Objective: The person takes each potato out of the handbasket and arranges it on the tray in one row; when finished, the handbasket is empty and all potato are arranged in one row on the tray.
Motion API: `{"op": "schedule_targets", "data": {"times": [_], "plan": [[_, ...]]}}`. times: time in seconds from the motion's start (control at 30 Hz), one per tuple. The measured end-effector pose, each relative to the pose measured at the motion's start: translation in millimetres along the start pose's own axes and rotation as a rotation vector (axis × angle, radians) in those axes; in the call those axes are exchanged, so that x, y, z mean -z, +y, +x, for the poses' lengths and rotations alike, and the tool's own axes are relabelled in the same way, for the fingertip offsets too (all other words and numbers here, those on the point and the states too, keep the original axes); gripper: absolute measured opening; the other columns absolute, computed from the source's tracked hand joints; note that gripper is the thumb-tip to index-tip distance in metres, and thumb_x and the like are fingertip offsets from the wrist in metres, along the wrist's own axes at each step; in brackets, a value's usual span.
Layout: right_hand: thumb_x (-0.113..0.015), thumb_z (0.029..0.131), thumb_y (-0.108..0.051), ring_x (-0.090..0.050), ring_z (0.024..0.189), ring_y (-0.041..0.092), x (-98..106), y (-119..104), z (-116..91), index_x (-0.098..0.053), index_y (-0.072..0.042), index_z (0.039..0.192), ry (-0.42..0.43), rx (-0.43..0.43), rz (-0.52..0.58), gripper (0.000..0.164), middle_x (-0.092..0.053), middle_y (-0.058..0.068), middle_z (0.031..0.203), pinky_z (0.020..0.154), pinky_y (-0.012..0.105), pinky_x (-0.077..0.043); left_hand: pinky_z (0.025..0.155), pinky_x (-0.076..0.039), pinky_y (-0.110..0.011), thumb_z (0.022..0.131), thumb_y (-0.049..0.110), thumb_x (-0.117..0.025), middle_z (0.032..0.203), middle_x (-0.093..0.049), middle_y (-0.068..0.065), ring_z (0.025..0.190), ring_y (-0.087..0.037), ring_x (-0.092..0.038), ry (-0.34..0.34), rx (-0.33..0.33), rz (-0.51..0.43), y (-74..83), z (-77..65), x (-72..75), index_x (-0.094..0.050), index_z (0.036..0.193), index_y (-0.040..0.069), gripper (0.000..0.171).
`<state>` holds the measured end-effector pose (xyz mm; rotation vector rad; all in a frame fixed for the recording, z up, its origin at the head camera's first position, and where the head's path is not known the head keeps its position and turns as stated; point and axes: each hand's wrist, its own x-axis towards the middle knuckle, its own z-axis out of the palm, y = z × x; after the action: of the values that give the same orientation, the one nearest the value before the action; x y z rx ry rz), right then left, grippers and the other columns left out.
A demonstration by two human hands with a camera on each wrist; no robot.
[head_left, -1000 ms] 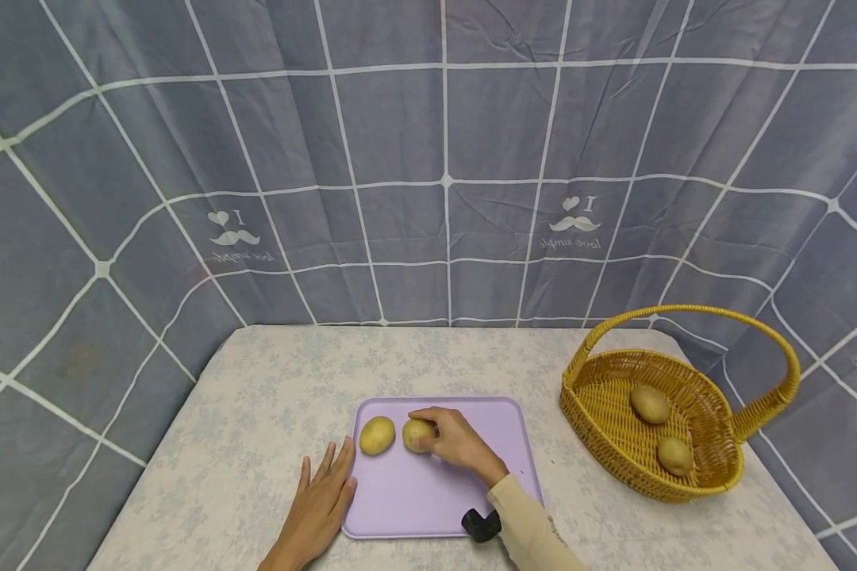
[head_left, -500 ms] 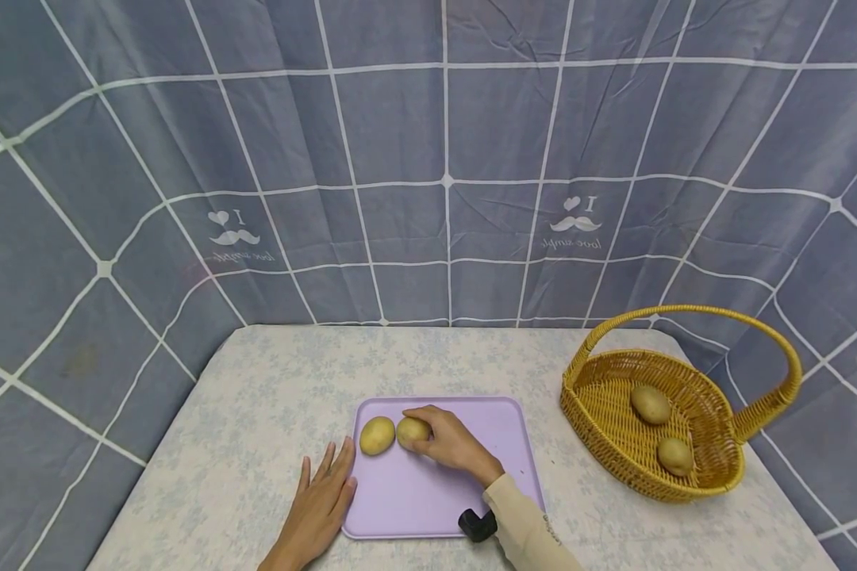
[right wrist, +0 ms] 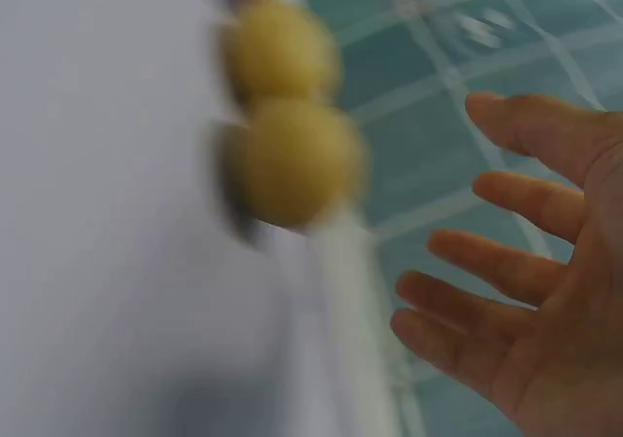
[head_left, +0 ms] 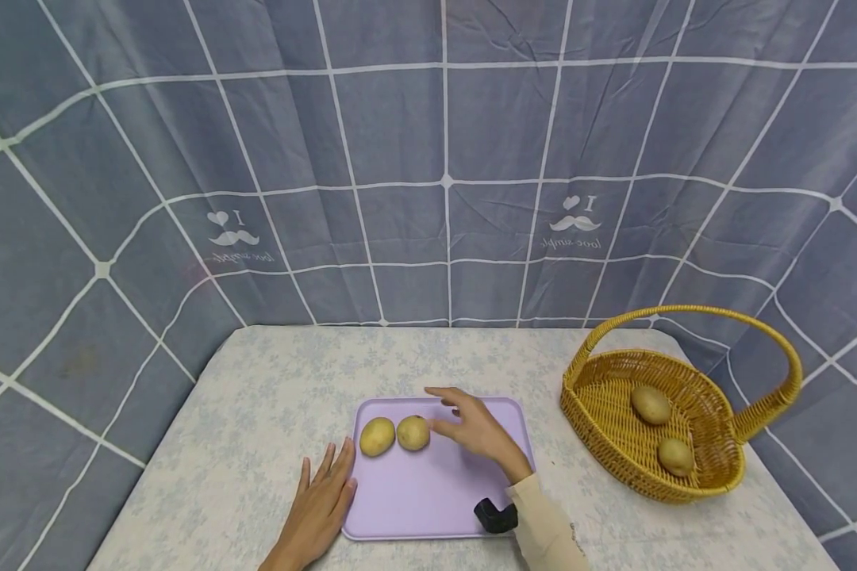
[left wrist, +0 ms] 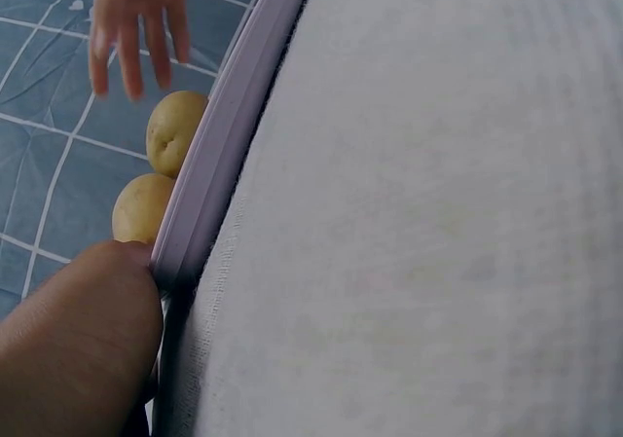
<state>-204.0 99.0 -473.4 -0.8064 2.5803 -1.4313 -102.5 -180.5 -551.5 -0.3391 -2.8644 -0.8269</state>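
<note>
Two yellowish potatoes lie side by side near the back left corner of a lilac tray (head_left: 428,507). The left potato (head_left: 377,437) is close against the right potato (head_left: 413,433). Just to the right of that pair, my right hand (head_left: 474,428) hovers over the tray with its fingers spread and nothing in them; the right wrist view shows the same hand (right wrist: 545,272) apart from the potatoes. My left hand (head_left: 317,500) lies flat with its fingertips at the tray's left edge. In the left wrist view a potato (left wrist: 146,208) shows just beyond part of that hand (left wrist: 88,330).
A yellow wicker basket (head_left: 600,452) with a tall arched handle stands right of the tray. Inside it are a rear potato (head_left: 651,404) and a front potato (head_left: 676,457). A grey curtain (head_left: 400,238) with white lines hangs behind the patterned tablecloth (head_left: 293,373).
My right hand first slid a potato left up to the other one. It has since let go and drawn back to the right. The left hand has stayed in place.
</note>
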Motion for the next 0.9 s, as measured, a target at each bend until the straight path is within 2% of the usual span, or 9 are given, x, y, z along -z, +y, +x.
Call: {"op": "schedule_targets", "data": {"times": [0.1, 0.2, 0.33, 0.4, 0.53, 0.63, 0.7, 0.8, 0.9], "plan": [[-0.067, 0.091, -0.016, -0.052, 0.122, 0.041, 40, -3, -13, -0.049, -0.003, 0.138, 0.121, 0.008, 0.103, 0.052, -0.049, 0.021, 0.140, 0.102, 0.050, -0.044, 0.117, 0.004, -0.055, 0.104, 0.030, -0.038, 0.153, -0.032, -0.006, 0.143, -0.037, -0.022, 0.008, -0.003, 0.009, -0.8, 0.4, -0.4, -0.027, 0.151, 0.007, 0.053], [-0.064, 0.092, -0.010, -0.054, 0.121, 0.032, 85, -3, -33, -0.048, 0.001, 0.138, 0.265, 0.026, 0.173, 0.050, -0.050, 0.020, 0.139, 0.100, 0.037, -0.047, 0.117, 0.004, -0.054, 0.104, 0.031, -0.039, 0.152, -0.032, -0.006, 0.143, -0.037, -0.023, 0.014, -0.001, 0.020, -1.7, 0.1, -0.8, -0.028, 0.151, 0.007, 0.053], [-0.057, 0.095, -0.002, -0.057, 0.117, 0.011, 136, -2, -67, -0.045, 0.005, 0.139, 0.459, 0.043, 0.240, 0.046, -0.054, 0.008, 0.135, 0.091, 0.017, -0.049, 0.117, 0.005, -0.053, 0.104, 0.032, -0.039, 0.153, -0.032, -0.005, 0.143, -0.037, -0.023, 0.007, 0.010, 0.025, -2.8, -0.1, -1.1, -0.027, 0.151, 0.008, 0.054], [-0.055, 0.095, 0.000, -0.058, 0.114, 0.006, 158, -1, -81, -0.044, 0.005, 0.139, 0.550, 0.051, 0.277, 0.045, -0.056, 0.002, 0.132, 0.088, 0.013, -0.048, 0.117, 0.005, -0.053, 0.104, 0.033, -0.038, 0.153, -0.031, -0.003, 0.144, -0.035, -0.022, 0.004, 0.018, 0.024, -2.8, -0.1, -1.1, -0.027, 0.151, 0.009, 0.054], [-0.056, 0.094, 0.001, -0.059, 0.111, 0.004, 193, 8, -101, -0.049, -0.001, 0.138, 0.727, 0.039, 0.402, 0.044, -0.060, -0.003, 0.126, 0.088, 0.010, -0.046, 0.117, 0.006, -0.053, 0.104, 0.033, -0.039, 0.153, -0.032, -0.004, 0.143, -0.036, -0.023, 0.003, 0.017, 0.012, -2.3, 0.1, -1.5, -0.028, 0.151, 0.008, 0.054], [-0.061, 0.093, -0.005, -0.055, 0.113, 0.003, 214, 24, -110, -0.051, -0.010, 0.139, 0.822, -0.061, 0.456, 0.047, -0.058, -0.006, 0.127, 0.088, 0.008, -0.043, 0.117, 0.006, -0.053, 0.104, 0.032, -0.039, 0.152, -0.033, -0.006, 0.143, -0.037, -0.023, 0.007, 0.011, 0.007, -1.8, 0.3, -2.1, -0.029, 0.150, 0.007, 0.053], [-0.062, 0.094, -0.014, -0.047, 0.124, 0.004, 224, 39, -114, -0.046, -0.017, 0.143, 0.832, -0.182, 0.428, 0.052, -0.052, -0.008, 0.136, 0.096, 0.008, -0.037, 0.117, 0.005, -0.055, 0.104, 0.032, -0.039, 0.152, -0.033, -0.006, 0.143, -0.037, -0.023, 0.010, 0.008, 0.008, -1.5, 0.4, -2.4, -0.029, 0.150, 0.007, 0.053], [-0.061, 0.095, -0.027, -0.029, 0.139, 0.008, 235, 65, -119, -0.036, -0.024, 0.149, 0.787, -0.377, 0.368, 0.060, -0.036, -0.008, 0.152, 0.113, 0.017, -0.023, 0.117, 0.004, -0.056, 0.104, 0.031, -0.038, 0.153, -0.032, -0.006, 0.143, -0.037, -0.022, 0.008, 0.003, 0.014, -1.2, 0.6, -2.5, -0.028, 0.150, 0.007, 0.053], [-0.057, 0.095, -0.038, -0.018, 0.145, 0.014, 239, 87, -122, -0.024, -0.020, 0.153, 0.692, -0.531, 0.273, 0.069, -0.018, 0.001, 0.160, 0.120, 0.036, -0.013, 0.117, 0.004, -0.055, 0.104, 0.031, -0.039, 0.153, -0.032, -0.006, 0.143, -0.037, -0.022, 0.006, 0.002, 0.011, -0.8, 0.7, -2.5, -0.028, 0.150, 0.008, 0.053]]}}
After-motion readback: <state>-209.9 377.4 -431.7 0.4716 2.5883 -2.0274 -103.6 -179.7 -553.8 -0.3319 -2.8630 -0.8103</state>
